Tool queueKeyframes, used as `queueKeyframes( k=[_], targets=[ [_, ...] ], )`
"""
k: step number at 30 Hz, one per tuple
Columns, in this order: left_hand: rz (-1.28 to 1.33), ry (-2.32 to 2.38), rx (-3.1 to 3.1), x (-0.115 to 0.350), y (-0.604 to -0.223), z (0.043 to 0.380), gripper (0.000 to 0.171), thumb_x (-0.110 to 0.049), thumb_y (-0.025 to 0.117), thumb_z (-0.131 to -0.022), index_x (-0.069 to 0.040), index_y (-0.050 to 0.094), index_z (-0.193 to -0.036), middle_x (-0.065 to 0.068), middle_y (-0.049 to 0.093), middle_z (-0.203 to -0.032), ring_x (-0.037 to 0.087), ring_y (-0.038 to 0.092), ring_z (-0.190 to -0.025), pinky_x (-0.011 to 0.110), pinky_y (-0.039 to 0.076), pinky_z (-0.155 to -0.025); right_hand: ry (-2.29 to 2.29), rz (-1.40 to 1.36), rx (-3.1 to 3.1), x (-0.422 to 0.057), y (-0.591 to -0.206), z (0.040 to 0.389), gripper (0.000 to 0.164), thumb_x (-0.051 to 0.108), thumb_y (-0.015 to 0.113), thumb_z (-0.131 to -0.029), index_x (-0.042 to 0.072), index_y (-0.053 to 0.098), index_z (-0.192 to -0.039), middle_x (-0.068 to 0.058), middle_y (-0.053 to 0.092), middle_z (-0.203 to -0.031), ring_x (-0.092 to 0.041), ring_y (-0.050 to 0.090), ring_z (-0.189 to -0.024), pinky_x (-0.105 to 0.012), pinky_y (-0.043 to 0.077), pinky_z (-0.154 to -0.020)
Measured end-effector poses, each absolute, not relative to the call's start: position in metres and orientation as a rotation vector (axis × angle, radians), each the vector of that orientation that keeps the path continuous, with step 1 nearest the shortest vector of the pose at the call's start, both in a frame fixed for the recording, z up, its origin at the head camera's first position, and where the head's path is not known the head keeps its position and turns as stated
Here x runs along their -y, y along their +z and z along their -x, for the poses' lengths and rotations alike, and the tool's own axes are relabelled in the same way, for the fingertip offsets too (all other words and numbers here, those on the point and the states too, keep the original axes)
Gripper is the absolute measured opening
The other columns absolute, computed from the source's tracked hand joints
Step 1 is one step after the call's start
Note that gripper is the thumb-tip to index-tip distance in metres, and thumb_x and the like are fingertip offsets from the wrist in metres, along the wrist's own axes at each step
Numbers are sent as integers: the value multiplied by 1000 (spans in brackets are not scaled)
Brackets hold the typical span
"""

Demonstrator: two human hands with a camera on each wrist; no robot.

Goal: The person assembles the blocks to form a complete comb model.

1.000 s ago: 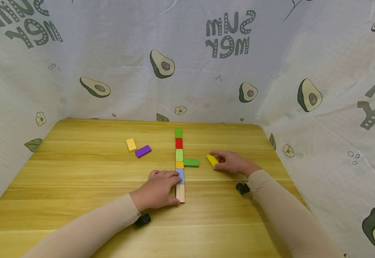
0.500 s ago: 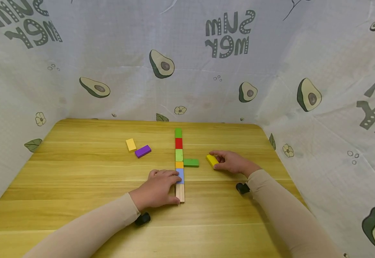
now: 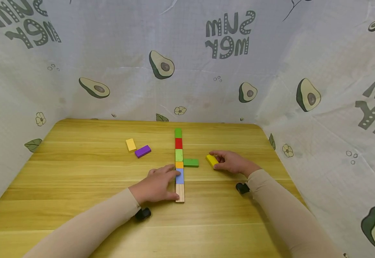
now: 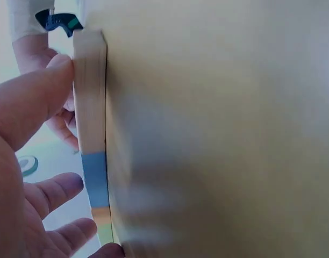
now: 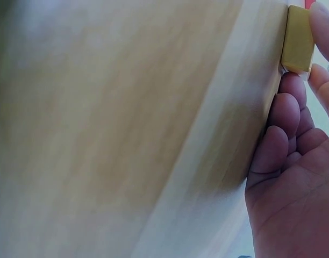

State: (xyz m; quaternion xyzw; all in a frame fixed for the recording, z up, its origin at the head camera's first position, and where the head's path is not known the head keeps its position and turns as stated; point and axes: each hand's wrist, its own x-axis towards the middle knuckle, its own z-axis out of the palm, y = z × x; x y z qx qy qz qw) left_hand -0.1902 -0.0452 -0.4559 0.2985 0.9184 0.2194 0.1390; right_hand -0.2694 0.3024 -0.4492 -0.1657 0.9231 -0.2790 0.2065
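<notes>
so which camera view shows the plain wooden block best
The left wrist view: the plain wooden block appears large and close there. The head view shows it small, from above, at the near end of the row of blocks. The right wrist view does not show it.

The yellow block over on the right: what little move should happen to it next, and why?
Probably slide the yellow block left, toward the green side block. The right hand pinches it, the green side block juts out from the long row of blocks toward it, and a gap separates the two, so closing that gap looks sensible.
</notes>
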Motion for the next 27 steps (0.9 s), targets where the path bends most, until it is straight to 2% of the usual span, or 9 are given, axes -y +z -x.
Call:
queueKeyframes(
  k=[5, 11, 27],
  targets=[
    [-841, 658, -2627, 49, -456, 198, 91, -54, 82, -87, -20, 43, -162, 12, 27, -174, 34, 28, -161, 64, 24, -122, -774, 467, -2574, -301, -448, 269, 58, 21, 72, -101, 6, 52, -153, -6, 54, -97, -20, 47, -83, -33, 40, -75],
    [-856, 660, -2606, 50, -457, 204, 97, -58, 81, -86, -21, 37, -165, 9, 21, -176, 35, 24, -162, 67, 20, -124, -766, 463, -2575, -300, -449, 270, 58, 21, 72, -101, 7, 52, -153, -6, 54, -97, -20, 47, -83, -33, 40, -76],
    [-801, 632, -2573, 47, -457, 209, 99, -61, 81, -85, -24, 36, -165, 4, 26, -175, 39, 21, -162, 69, 16, -124, -730, 460, -2581, -299, -448, 269, 59, 21, 72, -101, 7, 50, -154, -7, 57, -100, -20, 48, -85, -35, 41, -77]
  ],
)
